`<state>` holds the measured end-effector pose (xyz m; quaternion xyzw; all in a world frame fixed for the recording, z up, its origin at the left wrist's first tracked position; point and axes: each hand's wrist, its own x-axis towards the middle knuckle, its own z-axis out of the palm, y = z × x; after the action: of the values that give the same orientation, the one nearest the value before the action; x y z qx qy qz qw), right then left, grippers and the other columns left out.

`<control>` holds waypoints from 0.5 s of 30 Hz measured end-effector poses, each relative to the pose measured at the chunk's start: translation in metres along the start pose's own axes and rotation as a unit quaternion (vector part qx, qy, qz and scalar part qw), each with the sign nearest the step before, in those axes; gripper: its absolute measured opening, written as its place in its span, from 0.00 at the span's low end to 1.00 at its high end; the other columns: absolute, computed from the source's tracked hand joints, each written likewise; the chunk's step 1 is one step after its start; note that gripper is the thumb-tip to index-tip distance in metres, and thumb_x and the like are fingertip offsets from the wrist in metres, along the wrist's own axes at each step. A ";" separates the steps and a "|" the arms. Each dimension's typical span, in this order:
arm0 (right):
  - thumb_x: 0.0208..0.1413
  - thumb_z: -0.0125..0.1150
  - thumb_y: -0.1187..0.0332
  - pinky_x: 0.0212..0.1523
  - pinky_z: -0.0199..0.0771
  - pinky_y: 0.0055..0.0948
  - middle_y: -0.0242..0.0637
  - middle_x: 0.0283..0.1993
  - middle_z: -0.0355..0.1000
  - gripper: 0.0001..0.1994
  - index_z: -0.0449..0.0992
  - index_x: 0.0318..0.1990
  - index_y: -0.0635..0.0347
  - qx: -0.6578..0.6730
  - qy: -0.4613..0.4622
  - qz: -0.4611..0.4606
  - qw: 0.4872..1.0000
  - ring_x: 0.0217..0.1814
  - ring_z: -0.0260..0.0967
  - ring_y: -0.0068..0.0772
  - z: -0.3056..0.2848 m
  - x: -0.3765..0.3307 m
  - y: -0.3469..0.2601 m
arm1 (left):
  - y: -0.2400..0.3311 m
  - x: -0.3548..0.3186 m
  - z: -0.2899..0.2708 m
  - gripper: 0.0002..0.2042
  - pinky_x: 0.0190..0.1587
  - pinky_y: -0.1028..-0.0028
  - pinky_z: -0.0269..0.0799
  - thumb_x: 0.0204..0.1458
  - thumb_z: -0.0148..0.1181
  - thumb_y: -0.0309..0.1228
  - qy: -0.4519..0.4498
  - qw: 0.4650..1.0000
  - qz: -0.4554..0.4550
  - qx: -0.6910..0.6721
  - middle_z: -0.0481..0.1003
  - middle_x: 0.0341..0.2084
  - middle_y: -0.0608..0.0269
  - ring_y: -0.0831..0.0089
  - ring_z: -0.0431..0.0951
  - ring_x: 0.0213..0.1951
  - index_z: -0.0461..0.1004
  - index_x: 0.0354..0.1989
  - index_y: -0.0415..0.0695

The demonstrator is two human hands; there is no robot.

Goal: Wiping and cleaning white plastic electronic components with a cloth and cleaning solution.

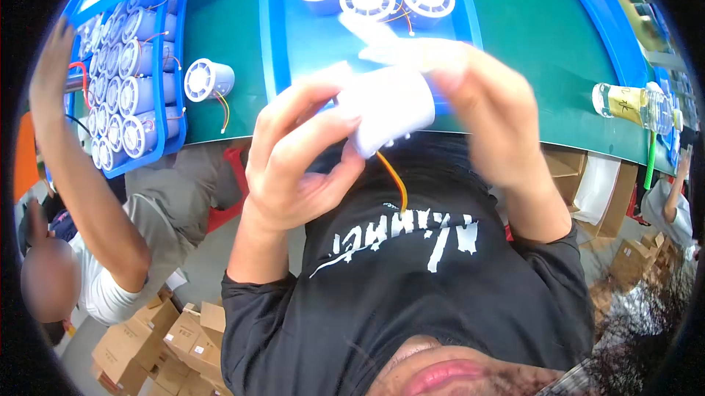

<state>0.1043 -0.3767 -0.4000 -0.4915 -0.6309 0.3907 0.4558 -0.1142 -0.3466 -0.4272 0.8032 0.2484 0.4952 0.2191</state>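
Left hand (294, 157): centre of the frame, fingers curled around the left side of a white cylindrical part (389, 110), thumb under it.
Right hand (477, 110): blurred, just right of centre, fingers bent over the top and right side of the same part.
White cylindrical part: held between both hands above the desk edge; an orange and yellow wire (395, 179) hangs from its underside over the black shirt.
Desk (235, 22): green, across the upper frame.
Middle tray (308, 36): blue, upper centre, white round fans at its far end.
Loose fan (208, 79): lying on the desk left of that tray.
Left tray (136, 66): blue, upper left, packed with fans; another person's arm reaches beside it.
Bottle (631, 102): clear, right edge.
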 end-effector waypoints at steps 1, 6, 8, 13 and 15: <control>0.65 0.48 0.65 0.46 0.72 0.23 0.39 0.43 0.76 0.14 0.74 0.48 0.66 0.164 0.034 0.066 0.984 0.45 0.74 0.31 -0.004 -0.002 0.008 | -0.002 -0.004 0.002 0.26 0.44 0.68 0.75 0.30 0.69 0.14 0.015 1.000 0.021 -0.015 0.73 0.44 0.48 0.57 0.75 0.46 0.73 0.43 0.43; 0.64 0.48 0.61 0.43 0.72 0.20 0.38 0.45 0.74 0.19 0.67 0.55 0.68 0.403 0.134 0.194 0.884 0.41 0.73 0.24 -0.013 -0.013 0.021 | -0.014 -0.001 0.004 0.21 0.46 0.63 0.76 0.35 0.67 0.17 0.026 0.988 0.154 0.010 0.71 0.44 0.46 0.52 0.77 0.44 0.73 0.43 0.42; 0.63 0.50 0.62 0.43 0.72 0.21 0.38 0.46 0.73 0.20 0.66 0.57 0.68 0.448 0.130 0.200 0.861 0.43 0.72 0.24 -0.013 -0.020 0.026 | -0.014 -0.003 0.005 0.21 0.46 0.62 0.76 0.36 0.67 0.17 0.032 0.987 0.157 0.011 0.70 0.44 0.46 0.51 0.77 0.44 0.73 0.43 0.43; 0.62 0.52 0.66 0.45 0.69 0.21 0.34 0.47 0.72 0.19 0.66 0.56 0.67 0.340 0.151 0.131 0.919 0.48 0.69 0.21 -0.006 -0.027 0.030 | -0.013 0.000 0.007 0.21 0.45 0.57 0.77 0.37 0.66 0.18 0.064 0.982 0.175 0.015 0.68 0.44 0.44 0.50 0.77 0.42 0.73 0.43 0.46; 0.62 0.53 0.67 0.46 0.68 0.22 0.34 0.47 0.72 0.18 0.67 0.56 0.68 0.340 0.175 0.142 0.913 0.47 0.69 0.20 -0.007 -0.027 0.025 | -0.015 0.000 0.008 0.23 0.45 0.60 0.78 0.37 0.66 0.18 0.062 0.980 0.184 0.039 0.67 0.44 0.45 0.50 0.77 0.40 0.72 0.44 0.48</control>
<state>0.1206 -0.3971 -0.4267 -0.4519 -0.2940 0.5496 0.6382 -0.1095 -0.3361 -0.4394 0.8106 0.1290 0.5660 0.0765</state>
